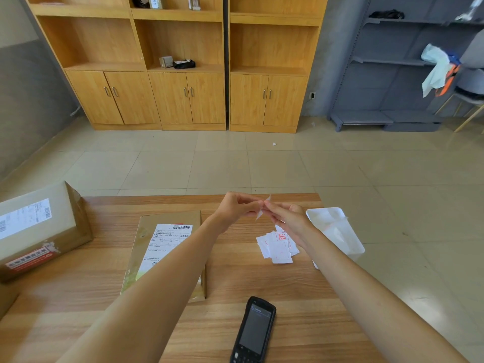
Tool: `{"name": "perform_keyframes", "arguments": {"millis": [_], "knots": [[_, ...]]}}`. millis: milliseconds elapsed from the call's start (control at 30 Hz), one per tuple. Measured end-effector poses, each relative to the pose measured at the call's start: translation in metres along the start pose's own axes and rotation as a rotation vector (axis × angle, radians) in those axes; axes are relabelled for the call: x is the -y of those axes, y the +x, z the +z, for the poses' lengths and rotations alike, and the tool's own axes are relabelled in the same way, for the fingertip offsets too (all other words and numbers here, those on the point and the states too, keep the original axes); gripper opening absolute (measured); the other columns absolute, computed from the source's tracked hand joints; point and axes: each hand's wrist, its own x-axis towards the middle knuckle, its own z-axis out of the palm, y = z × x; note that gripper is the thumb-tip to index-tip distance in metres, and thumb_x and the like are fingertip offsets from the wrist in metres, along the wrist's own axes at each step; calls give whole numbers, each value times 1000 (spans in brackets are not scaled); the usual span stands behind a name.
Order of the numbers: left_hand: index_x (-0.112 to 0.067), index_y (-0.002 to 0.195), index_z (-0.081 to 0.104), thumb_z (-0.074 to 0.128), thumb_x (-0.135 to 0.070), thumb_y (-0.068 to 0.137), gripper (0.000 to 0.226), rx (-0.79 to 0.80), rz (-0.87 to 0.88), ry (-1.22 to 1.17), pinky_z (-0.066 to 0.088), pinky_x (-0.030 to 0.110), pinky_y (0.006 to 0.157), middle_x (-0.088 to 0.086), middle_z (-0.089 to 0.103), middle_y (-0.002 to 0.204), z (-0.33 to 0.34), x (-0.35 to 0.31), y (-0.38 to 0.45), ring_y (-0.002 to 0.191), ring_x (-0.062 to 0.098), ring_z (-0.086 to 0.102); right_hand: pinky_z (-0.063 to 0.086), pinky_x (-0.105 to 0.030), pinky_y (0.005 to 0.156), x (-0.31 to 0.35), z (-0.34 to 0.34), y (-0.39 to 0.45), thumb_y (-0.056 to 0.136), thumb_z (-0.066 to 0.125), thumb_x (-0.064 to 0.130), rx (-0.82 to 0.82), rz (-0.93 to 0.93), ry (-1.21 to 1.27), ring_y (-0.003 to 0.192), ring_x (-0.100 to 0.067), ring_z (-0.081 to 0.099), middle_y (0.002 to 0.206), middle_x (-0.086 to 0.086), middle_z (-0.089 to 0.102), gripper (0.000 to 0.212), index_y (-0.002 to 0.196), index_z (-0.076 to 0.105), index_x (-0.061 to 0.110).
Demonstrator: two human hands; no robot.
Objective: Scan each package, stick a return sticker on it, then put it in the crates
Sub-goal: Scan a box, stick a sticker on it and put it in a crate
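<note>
Above the far part of the wooden table [78,297], my left hand [237,206] and my right hand [286,218] meet and pinch one small white sticker [263,208] between their fingertips. A flat brown cardboard package [146,231] with a white shipping label lies under my left forearm. A pile of white return stickers [277,247] with red print sits under my right wrist. The black handheld scanner [255,331] lies screen up at the near table edge.
A larger brown box [39,226] with a label stands at the table's left edge. A white plastic tray [337,231] sits at the table's right edge. Beyond are tiled floor, wooden cabinets [183,74] and grey metal shelving [392,74].
</note>
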Motion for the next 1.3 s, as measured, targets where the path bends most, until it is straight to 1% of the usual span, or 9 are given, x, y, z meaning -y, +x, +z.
{"name": "perform_keyframes", "arguments": {"millis": [133,267,467,800,900,1000,1100,1167,1300], "knots": [[1,102,71,66,-8,88,17,6,5,-47,56,21,79,12,73,92,1,-1,0,83,15,71,46,-16,78,0,2,2,91,63,17,-9,1,-2,87,-7,64,89,-1,70,12,97,70,8],[2,104,70,65,-9,89,19,0,9,-9,56,23,83,15,72,97,1,1,1,85,15,70,47,-20,79,-1,6,6,94,58,17,-8,21,-42,87,-10,65,88,-2,68,14,98,67,7],[5,107,68,63,-7,90,22,4,3,-9,56,19,77,14,71,94,3,0,-2,78,10,70,47,-19,77,1,6,4,96,54,17,24,8,-100,83,-9,63,83,0,66,14,93,66,9],[3,110,67,59,-11,94,23,29,-42,-19,56,29,86,14,71,98,2,0,-1,89,20,70,46,-22,78,0,5,1,97,53,24,21,-28,-201,86,-9,61,85,3,64,17,91,64,13],[1,112,67,59,-14,94,24,53,-39,29,55,20,82,9,71,95,2,-1,-1,84,9,69,50,-25,81,-2,7,2,91,64,30,-24,-18,-159,87,-10,65,88,1,66,23,101,58,10],[0,109,68,63,-7,91,21,57,-23,101,52,12,75,4,70,89,0,-2,-2,77,1,66,52,-26,84,-5,6,4,91,64,16,-42,-7,-109,87,-13,67,90,-5,69,26,111,53,5],[1,105,67,67,4,84,21,-14,-27,118,51,11,71,4,69,92,-2,0,-1,84,9,66,53,-20,81,-6,5,4,93,57,3,-55,-15,-127,82,-13,65,89,-6,69,13,104,63,4],[-5,105,64,70,3,81,26,-114,-44,138,52,15,72,6,67,100,-3,2,1,91,17,64,53,-17,76,-6,4,4,94,55,2,-72,-32,-123,79,-11,63,88,-4,68,12,98,66,6],[-8,133,44,74,-7,81,60,-188,-182,118,54,30,84,11,55,123,-6,6,3,97,19,61,50,-13,65,-4,2,4,92,61,8,-120,-19,-69,74,-8,64,87,-5,69,15,105,66,2]]}}
